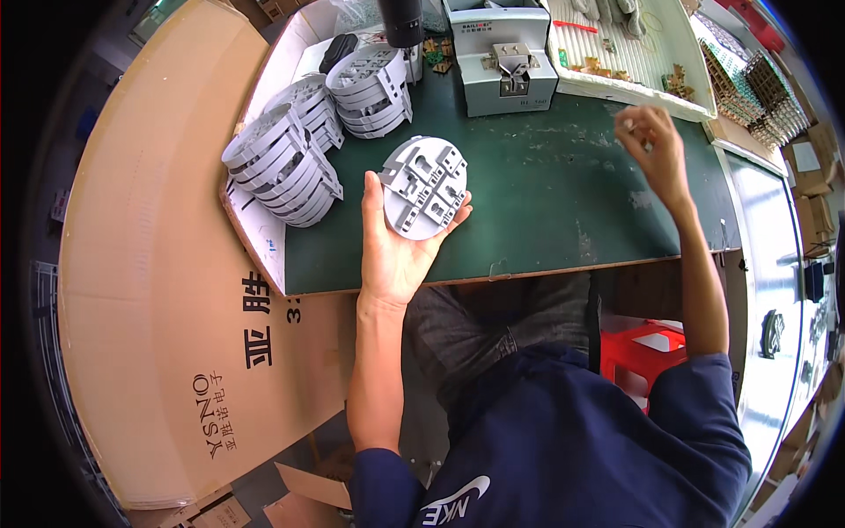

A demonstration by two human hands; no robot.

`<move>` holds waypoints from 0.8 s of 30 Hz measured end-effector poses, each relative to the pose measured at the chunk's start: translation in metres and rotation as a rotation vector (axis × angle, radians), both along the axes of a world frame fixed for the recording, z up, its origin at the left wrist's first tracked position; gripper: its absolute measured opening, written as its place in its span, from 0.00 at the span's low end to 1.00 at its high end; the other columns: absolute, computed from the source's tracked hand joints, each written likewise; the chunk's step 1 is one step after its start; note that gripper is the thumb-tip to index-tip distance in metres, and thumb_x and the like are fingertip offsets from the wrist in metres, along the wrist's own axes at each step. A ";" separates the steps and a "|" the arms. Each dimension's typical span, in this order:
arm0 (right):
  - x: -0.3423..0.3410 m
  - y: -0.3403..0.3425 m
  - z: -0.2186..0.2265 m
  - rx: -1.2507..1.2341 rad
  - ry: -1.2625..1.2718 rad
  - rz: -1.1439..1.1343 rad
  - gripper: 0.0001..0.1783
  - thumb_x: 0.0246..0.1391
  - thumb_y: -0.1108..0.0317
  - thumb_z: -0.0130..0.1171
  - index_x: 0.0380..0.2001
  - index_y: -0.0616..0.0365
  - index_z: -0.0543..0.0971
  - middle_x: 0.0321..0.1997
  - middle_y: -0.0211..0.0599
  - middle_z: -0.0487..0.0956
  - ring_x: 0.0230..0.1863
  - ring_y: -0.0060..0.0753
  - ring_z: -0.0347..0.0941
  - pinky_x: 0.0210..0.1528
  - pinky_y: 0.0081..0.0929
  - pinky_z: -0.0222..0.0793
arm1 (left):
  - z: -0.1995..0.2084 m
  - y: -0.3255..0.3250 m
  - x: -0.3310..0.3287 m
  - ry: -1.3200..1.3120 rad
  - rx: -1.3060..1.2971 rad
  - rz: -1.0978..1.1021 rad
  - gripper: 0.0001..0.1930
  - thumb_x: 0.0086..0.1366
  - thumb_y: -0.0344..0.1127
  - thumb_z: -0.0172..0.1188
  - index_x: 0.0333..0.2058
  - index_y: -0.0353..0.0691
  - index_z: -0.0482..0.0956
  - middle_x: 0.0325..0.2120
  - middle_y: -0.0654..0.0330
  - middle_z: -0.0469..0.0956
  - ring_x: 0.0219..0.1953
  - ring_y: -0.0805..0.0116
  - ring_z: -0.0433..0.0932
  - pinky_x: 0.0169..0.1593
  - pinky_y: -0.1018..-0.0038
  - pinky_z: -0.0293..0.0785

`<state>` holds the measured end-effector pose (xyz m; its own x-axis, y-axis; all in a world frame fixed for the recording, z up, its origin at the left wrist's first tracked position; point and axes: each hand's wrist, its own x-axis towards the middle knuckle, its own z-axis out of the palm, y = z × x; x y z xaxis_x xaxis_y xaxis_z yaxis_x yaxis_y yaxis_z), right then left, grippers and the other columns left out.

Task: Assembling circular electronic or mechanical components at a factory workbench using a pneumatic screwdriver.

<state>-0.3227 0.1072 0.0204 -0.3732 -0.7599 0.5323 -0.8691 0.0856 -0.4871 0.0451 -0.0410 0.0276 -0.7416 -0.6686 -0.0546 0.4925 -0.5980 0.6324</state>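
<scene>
My left hand grips a round grey plastic disc with raised slots and clips on its face. The thumb lies along its left edge, and fingertips show at its right edge. The disc is tilted up toward me above the green tabletop. Over the right part of the table, my right hand is raised with its fingers curled in toward the thumb. Any small item between those fingers is too small to make out. Stacks of similar grey discs stand on the left of the table.
At the back stands a grey boxy machine with a metal fixture, beside a black cylinder. A white foam tray holds small brass-coloured parts and gloves. Large cardboard flanks the table's left side. A red stool is below.
</scene>
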 end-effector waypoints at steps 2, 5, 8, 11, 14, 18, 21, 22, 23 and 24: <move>0.013 0.009 -0.007 0.063 -0.021 -0.072 0.13 0.55 0.74 0.71 0.45 0.55 0.83 0.50 0.35 0.77 0.41 0.25 0.77 0.43 0.24 0.75 | 0.000 0.002 -0.003 -0.086 -0.089 0.037 0.40 0.74 0.66 0.48 0.65 0.33 0.67 0.57 0.47 0.77 0.56 0.51 0.78 0.61 0.55 0.75; 0.009 0.016 -0.015 -0.005 0.228 0.011 0.14 0.54 0.71 0.72 0.44 0.55 0.84 0.50 0.38 0.77 0.44 0.39 0.77 0.48 0.34 0.76 | -0.001 0.004 -0.012 -0.346 -0.407 0.079 0.38 0.72 0.63 0.54 0.65 0.34 0.69 0.59 0.50 0.74 0.59 0.57 0.76 0.63 0.60 0.72; 0.012 0.013 -0.012 0.073 0.094 0.059 0.16 0.55 0.71 0.70 0.47 0.54 0.83 0.51 0.38 0.77 0.48 0.42 0.77 0.51 0.35 0.76 | -0.003 0.013 -0.027 -0.705 -0.942 0.251 0.38 0.61 0.57 0.72 0.61 0.36 0.74 0.63 0.47 0.69 0.64 0.55 0.69 0.63 0.60 0.69; 0.017 0.010 -0.011 0.057 0.079 0.111 0.19 0.57 0.71 0.69 0.52 0.52 0.83 0.52 0.39 0.76 0.48 0.41 0.79 0.53 0.35 0.76 | -0.006 0.027 -0.050 -0.819 -1.215 0.352 0.39 0.57 0.54 0.76 0.60 0.38 0.74 0.65 0.40 0.64 0.66 0.44 0.65 0.65 0.54 0.66; 0.014 0.016 -0.010 0.072 0.022 0.097 0.20 0.56 0.72 0.69 0.53 0.52 0.82 0.52 0.39 0.76 0.48 0.40 0.80 0.53 0.36 0.76 | -0.023 0.028 -0.070 -1.047 -1.542 0.427 0.43 0.55 0.58 0.76 0.62 0.37 0.72 0.65 0.36 0.62 0.66 0.38 0.62 0.67 0.44 0.58; 0.017 0.020 -0.002 0.070 -0.026 0.065 0.21 0.56 0.73 0.70 0.54 0.52 0.83 0.52 0.39 0.76 0.47 0.40 0.80 0.53 0.35 0.76 | -0.035 0.026 -0.075 -1.051 -1.638 0.491 0.45 0.55 0.60 0.75 0.64 0.37 0.70 0.66 0.35 0.61 0.67 0.36 0.61 0.67 0.41 0.56; 0.016 0.022 0.004 -0.034 0.035 0.057 0.21 0.56 0.75 0.69 0.54 0.55 0.82 0.50 0.37 0.78 0.45 0.33 0.81 0.52 0.29 0.77 | -0.028 0.033 -0.073 -1.003 -1.679 0.606 0.43 0.58 0.56 0.74 0.65 0.38 0.69 0.67 0.37 0.60 0.68 0.37 0.60 0.68 0.43 0.57; 0.016 0.022 0.006 -0.059 -0.112 0.035 0.20 0.57 0.77 0.68 0.53 0.57 0.82 0.48 0.34 0.78 0.45 0.28 0.80 0.52 0.27 0.76 | -0.022 0.035 -0.074 -0.996 -1.677 0.606 0.43 0.58 0.56 0.74 0.65 0.38 0.69 0.67 0.37 0.60 0.68 0.37 0.60 0.68 0.43 0.57; 0.019 0.021 0.009 -0.086 -0.260 0.019 0.19 0.58 0.78 0.68 0.53 0.59 0.81 0.47 0.32 0.79 0.45 0.23 0.79 0.52 0.25 0.76 | -0.016 0.038 -0.072 -0.859 -1.606 0.588 0.39 0.60 0.53 0.73 0.64 0.37 0.70 0.67 0.38 0.62 0.68 0.39 0.61 0.68 0.46 0.59; 0.023 0.019 0.012 -0.084 -0.258 0.020 0.19 0.58 0.78 0.68 0.53 0.59 0.81 0.47 0.32 0.79 0.45 0.23 0.79 0.52 0.25 0.76 | -0.008 0.040 -0.071 -0.725 -1.531 0.567 0.36 0.62 0.49 0.72 0.63 0.37 0.71 0.66 0.39 0.63 0.68 0.40 0.62 0.67 0.49 0.62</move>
